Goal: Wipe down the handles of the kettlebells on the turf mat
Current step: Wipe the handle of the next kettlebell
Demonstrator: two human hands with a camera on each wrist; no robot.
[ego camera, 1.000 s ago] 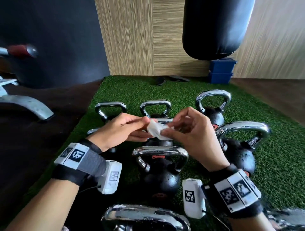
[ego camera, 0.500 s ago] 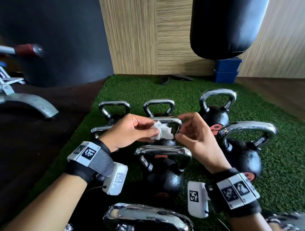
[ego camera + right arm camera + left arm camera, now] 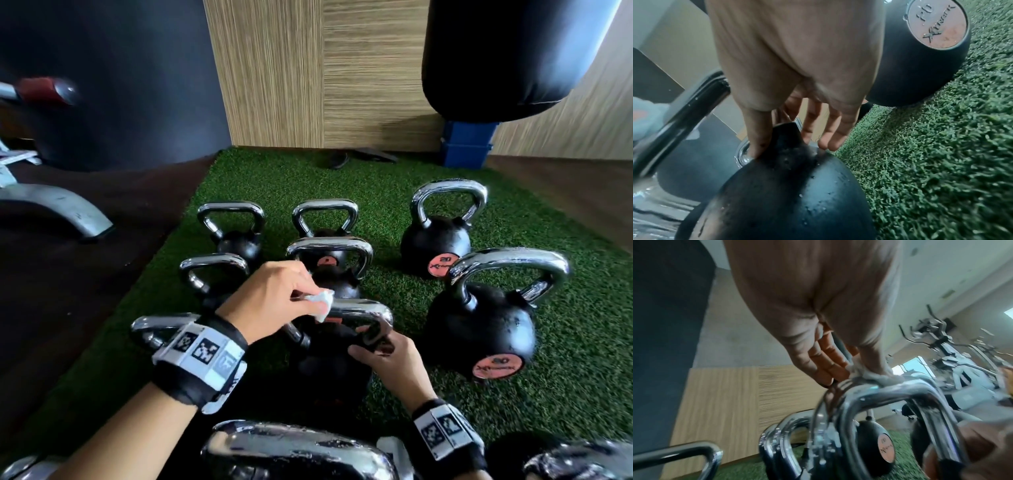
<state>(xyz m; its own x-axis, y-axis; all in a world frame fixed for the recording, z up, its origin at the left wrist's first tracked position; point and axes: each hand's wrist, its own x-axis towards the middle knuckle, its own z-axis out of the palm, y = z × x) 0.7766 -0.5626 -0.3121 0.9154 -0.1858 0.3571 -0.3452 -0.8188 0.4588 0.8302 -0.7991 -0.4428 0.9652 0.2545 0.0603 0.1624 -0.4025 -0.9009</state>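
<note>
Several black kettlebells with chrome handles stand on the green turf mat (image 3: 565, 342). My left hand (image 3: 308, 298) pinches a small white wipe (image 3: 322, 303) and presses it onto the top bar of the near-centre kettlebell's handle (image 3: 363, 310). In the left wrist view the wipe (image 3: 879, 378) sits bunched between the fingers and the chrome handle (image 3: 900, 391). My right hand (image 3: 370, 346) grips the right leg of that handle where it meets the black body (image 3: 329, 370). The right wrist view has thumb and fingers either side of the joint above the wet body (image 3: 793, 194).
A large 20-marked kettlebell (image 3: 479, 325) stands close on the right, another (image 3: 435, 243) behind it. A wet chrome handle (image 3: 298, 452) lies right below my arms. A black punching bag (image 3: 507, 51) hangs over a blue box (image 3: 466, 144). A grey bench foot (image 3: 58, 205) rests on the dark floor at left.
Both hands held the wipe in the air before. The left hand has brought it down onto the near-centre handle; the right hand let go of it and took hold of the handle's right leg.
</note>
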